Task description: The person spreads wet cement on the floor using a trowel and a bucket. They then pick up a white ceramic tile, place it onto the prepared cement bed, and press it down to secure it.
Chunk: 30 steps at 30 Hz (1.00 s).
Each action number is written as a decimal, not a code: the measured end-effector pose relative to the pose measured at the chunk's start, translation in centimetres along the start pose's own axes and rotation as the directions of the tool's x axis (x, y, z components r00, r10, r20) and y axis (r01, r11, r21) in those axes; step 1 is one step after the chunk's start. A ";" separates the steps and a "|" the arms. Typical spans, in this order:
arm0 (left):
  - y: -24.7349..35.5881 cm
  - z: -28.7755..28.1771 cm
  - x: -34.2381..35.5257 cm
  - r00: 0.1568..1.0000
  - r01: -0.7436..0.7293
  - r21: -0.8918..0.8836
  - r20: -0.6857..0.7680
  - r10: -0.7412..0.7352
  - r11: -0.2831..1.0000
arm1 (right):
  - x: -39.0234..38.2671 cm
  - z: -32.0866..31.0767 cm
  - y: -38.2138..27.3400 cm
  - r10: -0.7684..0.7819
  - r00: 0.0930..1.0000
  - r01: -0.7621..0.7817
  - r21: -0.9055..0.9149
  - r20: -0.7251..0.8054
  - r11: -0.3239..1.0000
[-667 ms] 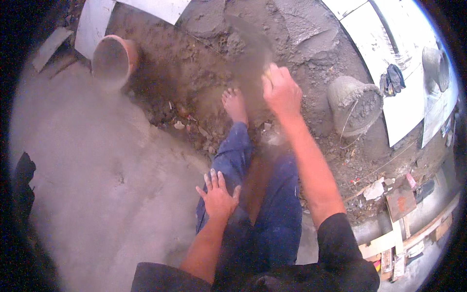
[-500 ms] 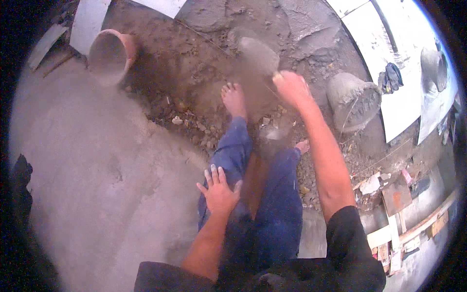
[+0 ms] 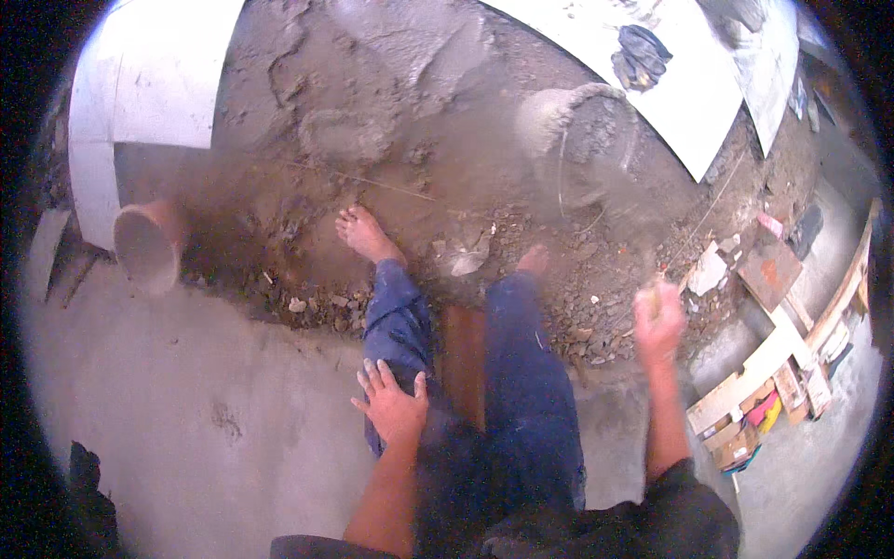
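Concrete (image 3: pixel 233 410) spread grey across the lower left of my head view, and beyond its edge I saw rough brown earth (image 3: pixel 317 200) strewn with rubble. From my distant post I watched the right hand (image 3: pixel 659 321) held out to the person's right, above the edge where rubble met floor, its fingers curled around the pale handle of what looked like a trowel (image 3: pixel 637 220). The tool reached away from the fist toward a mortar-crusted bucket (image 3: pixel 545 126), but motion blur smeared its blade so badly that I could not tell whether the two touched. That bucket leaned over with its mouth toward me, grey mix inside and a thin wire handle hanging in front. The left hand (image 3: pixel 395 406) lay on the left knee of the blue trousers (image 3: pixel 531 401), its fingers spread apart and holding nothing. Two bare feet stood on the earth, and a taut-looking string (image 3: pixel 358 177) crossed beyond the left one. Far left, I noted a reddish bucket (image 3: pixel 154 244) tipped where earth met concrete, near a white sheet (image 3: pixel 158 93). Dark gloves (image 3: pixel 641 56) rested on another white sheet (image 3: pixel 694 112) at upper right, and wood scraps (image 3: pixel 754 387) cluttered the floor at lower right.
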<state>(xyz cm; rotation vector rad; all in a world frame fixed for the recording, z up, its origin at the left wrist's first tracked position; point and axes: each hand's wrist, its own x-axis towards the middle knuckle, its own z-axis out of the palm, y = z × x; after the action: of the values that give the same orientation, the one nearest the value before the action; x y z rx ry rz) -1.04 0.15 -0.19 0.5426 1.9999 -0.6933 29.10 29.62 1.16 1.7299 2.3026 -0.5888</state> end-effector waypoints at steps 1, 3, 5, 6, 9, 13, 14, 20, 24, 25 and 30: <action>0.4 -0.1 0.2 1.000 -0.007 0.010 0.009 0.007 1.000 | 2.3 -0.6 1.8 0.037 0.999 -0.035 -0.109 0.023 0.993; 0.3 -0.2 -0.2 1.000 0.015 0.038 0.026 -0.016 0.999 | 7.8 -0.9 4.1 0.070 0.995 -0.040 -0.351 0.075 0.936; 0.4 0.1 0.0 1.000 -0.012 0.060 -0.004 0.012 0.998 | 13.1 0.6 3.9 0.085 0.980 0.009 -0.465 0.180 0.885; 0.6 0.3 0.1 0.999 -0.035 0.071 -0.018 0.036 0.997 | 14.9 2.5 5.3 0.012 0.973 0.085 -0.407 0.229 0.910; 0.8 0.6 -0.4 0.999 -0.032 0.077 -0.020 0.033 0.997 | 17.4 7.6 5.3 -0.092 0.949 0.163 -0.219 0.303 0.962; 1.2 0.3 -0.4 0.999 0.006 0.071 -0.042 -0.003 0.997 | 18.7 9.6 4.5 -0.016 0.885 -0.042 0.115 0.466 0.993; 0.9 0.4 -0.9 0.999 0.017 0.085 -0.034 -0.014 0.996 | 17.9 9.7 4.6 -0.057 0.915 -0.035 0.221 0.399 0.975; 0.7 0.8 -0.1 0.999 0.009 0.114 -0.042 -0.005 0.993 | 13.4 9.5 7.9 0.052 0.907 -0.241 0.414 0.418 0.878; 0.7 0.4 -0.1 0.999 0.002 0.102 -0.037 0.002 0.995 | 9.7 7.1 5.7 0.204 0.847 -0.469 0.509 0.491 0.722; 0.6 0.4 -0.2 0.999 0.004 0.099 -0.037 0.000 0.995 | 8.5 6.7 5.5 0.219 0.850 -0.478 0.524 0.479 0.705; 0.9 0.0 0.1 1.000 -0.009 0.102 -0.019 0.011 0.995 | 1.3 5.6 2.4 0.296 0.887 -0.461 0.668 0.354 0.584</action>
<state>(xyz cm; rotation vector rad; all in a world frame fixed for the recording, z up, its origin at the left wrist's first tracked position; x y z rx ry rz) -0.53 0.80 -0.50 0.6212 1.9869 -0.7900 30.59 28.91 -4.84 2.2479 1.5095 -1.6863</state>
